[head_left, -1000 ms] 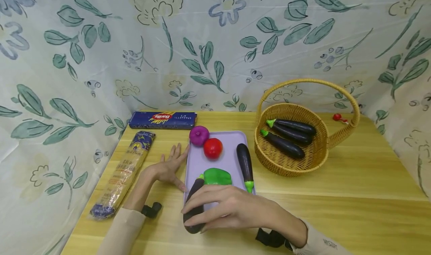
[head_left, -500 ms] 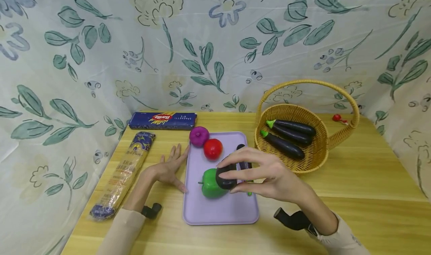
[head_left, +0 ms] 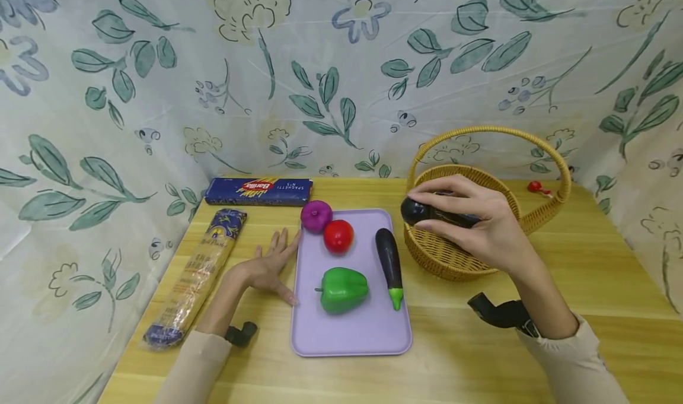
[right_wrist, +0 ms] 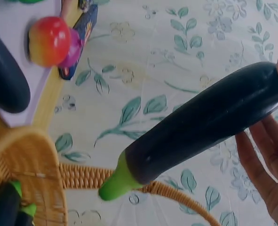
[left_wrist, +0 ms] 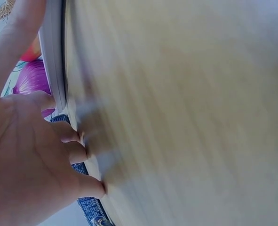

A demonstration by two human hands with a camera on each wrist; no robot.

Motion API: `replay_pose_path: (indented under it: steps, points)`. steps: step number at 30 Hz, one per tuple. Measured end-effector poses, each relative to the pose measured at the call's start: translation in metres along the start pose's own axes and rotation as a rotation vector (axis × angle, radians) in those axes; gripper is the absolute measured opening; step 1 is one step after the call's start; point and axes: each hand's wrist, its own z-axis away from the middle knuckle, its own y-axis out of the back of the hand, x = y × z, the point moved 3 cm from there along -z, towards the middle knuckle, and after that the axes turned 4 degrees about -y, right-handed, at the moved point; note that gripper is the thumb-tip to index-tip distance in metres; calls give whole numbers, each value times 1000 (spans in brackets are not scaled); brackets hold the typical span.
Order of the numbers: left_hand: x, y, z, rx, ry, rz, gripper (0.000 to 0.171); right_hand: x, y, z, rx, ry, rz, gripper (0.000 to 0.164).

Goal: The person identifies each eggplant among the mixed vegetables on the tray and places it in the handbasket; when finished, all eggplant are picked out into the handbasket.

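My right hand (head_left: 475,217) grips an eggplant (head_left: 415,210) by its thick dark end, over the wicker basket (head_left: 434,255). In the right wrist view the held eggplant (right_wrist: 200,122) slopes down to its green stem end, which overlaps the basket handle (right_wrist: 82,176). More eggplants (right_wrist: 2,205) lie inside the basket, mostly hidden behind my hand in the head view. My left hand (head_left: 267,267) is spread on the table, fingers at the left edge of the lilac tray (head_left: 349,342). On that tray lie another eggplant (head_left: 389,258) and a green bell pepper (head_left: 344,289).
A red round fruit (head_left: 338,237) and a purple onion (head_left: 316,216) sit at the tray's back left corner. Behind them is a blue spaghetti box (head_left: 258,191). A bag of pasta (head_left: 194,276) lies left of my left hand. A small red object (head_left: 535,186) lies beyond the basket handle.
My right hand has carried the eggplant from the tray's front left, across the bell pepper, to above the basket at the right. My left hand has stayed in place.
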Motion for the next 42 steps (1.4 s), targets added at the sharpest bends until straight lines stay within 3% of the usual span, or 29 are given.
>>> replay_pose_path:
  steps: [4, 11, 17, 23, 33, 42]
  points:
    - [-1, 0, 0, 4, -2, -5, 151, 13, 13, -5, 34, -114, 74, 56]
    - [-3, -1, 0, 6, 0, 5, 151, 41, 29, -9, 35, -242, 208, 45]
    - [-4, -1, 0, 5, 7, 13, 150, 67, 36, -10, -119, -492, 327, 37]
    - [-3, 0, 1, 4, 6, 5, 149, 103, 35, -18, -301, -693, 357, 38]
    - [0, 2, 0, -5, -4, -10, 149, 157, 19, -26, -466, -818, 356, 42]
    - [3, 1, -1, -9, 6, -7, 148, 182, 3, -19, -517, -831, 329, 40]
